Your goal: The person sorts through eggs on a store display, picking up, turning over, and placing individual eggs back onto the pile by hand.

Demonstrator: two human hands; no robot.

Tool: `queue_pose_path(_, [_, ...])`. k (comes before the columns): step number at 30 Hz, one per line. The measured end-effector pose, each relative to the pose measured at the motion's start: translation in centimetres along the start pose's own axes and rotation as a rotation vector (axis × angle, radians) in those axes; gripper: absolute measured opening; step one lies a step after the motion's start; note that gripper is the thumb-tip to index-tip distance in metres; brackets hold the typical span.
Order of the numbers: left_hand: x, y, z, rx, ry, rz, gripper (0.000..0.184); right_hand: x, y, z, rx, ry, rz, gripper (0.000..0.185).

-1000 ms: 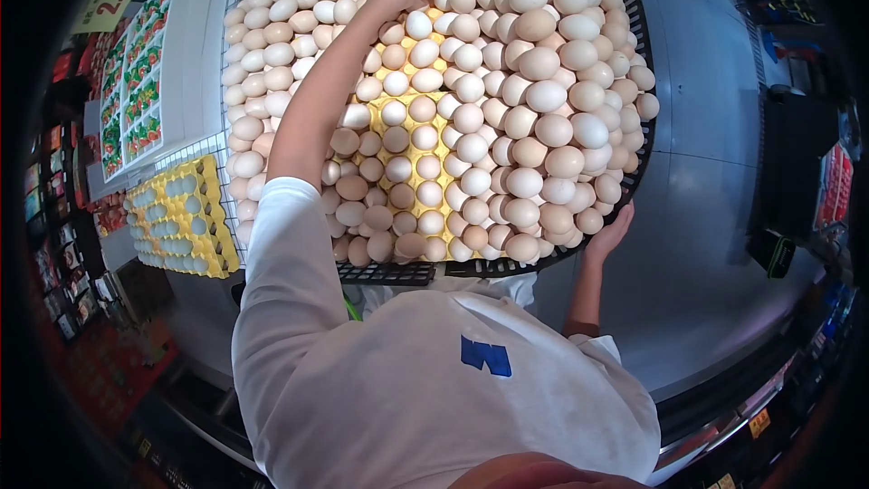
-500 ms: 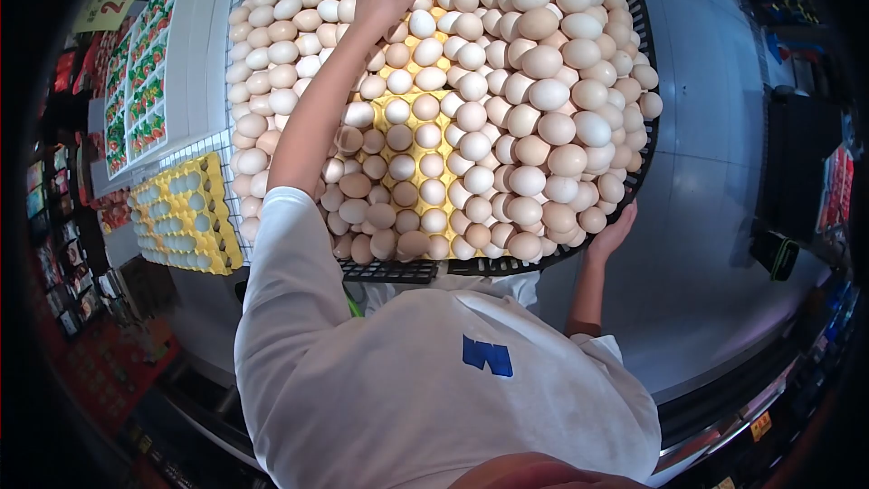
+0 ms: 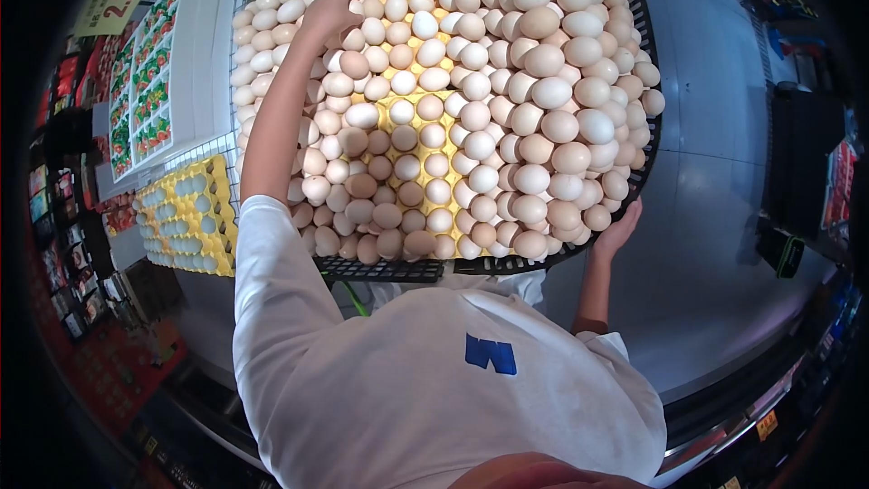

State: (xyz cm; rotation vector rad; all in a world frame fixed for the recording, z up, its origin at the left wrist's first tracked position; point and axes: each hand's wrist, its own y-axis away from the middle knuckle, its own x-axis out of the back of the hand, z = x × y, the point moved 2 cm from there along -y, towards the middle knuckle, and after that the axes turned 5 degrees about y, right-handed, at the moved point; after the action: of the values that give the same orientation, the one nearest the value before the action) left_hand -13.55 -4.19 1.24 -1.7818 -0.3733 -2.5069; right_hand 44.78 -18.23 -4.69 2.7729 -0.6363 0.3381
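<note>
Brown and cream eggs are heaped over a broad display with a black slatted rim. Down its middle runs a strip of yellow egg tray with single eggs in its cups. My left hand is over the upper left part of the eggs, fingers curled, and what they may hold is hidden. At the lower right, my right hand rests against the outside of the black rim, its fingers extended and holding nothing.
Left of the display stand a white box of red and green packets, a yellow price sign reading 2.20 and stacked yellow trays of pale eggs. Grey floor shows at the right.
My left hand has moved left and slightly down from the top middle of the eggs, uncovering eggs and yellow tray there. My right hand stays at the rim.
</note>
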Motion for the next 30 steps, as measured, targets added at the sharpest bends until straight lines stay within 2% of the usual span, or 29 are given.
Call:
queue_pose_path(3, [0.8,0.1,1.6,0.087,-0.035,-0.036,0.047,0.0,0.2,-0.5,0.000,0.078,0.022,0.049])
queue_pose_path(6, [0.9,0.5,3.8,0.194,0.132,-0.033,0.047,0.0,-0.2,0.7,0.022,0.053,0.009,0.049])
queue_pose_path(8, [-0.4,-0.2,4.6,-0.049,0.209,0.158,0.046,-0.1,0.0,0.0,-0.005,-0.005,-0.017,0.050])
queue_pose_path(10, [-0.6,-0.1,7.7,-0.020,0.223,0.062,0.045,0.0,0.1,0.0,-0.004,0.010,-0.016,0.050])
queue_pose_path(14, [-4.6,-2.0,9.7,-0.192,0.243,0.146,0.044,0.0,0.0,-0.2,0.035,0.047,-0.026,0.049])
queue_pose_path(25, [-6.5,-0.8,11.8,-0.151,0.199,0.251,0.042,0.1,-0.2,0.4,0.007,0.005,-0.012,0.049])
queue_pose_path(29, [-4.7,1.3,10.3,-0.174,0.246,0.275,0.040,0.2,-0.2,0.5,0.023,0.026,-0.011,0.049])
queue_pose_path(30, [-3.9,1.9,9.6,-0.136,0.159,0.275,0.039,0.2,-0.2,0.6,0.019,0.025,-0.009,0.049])
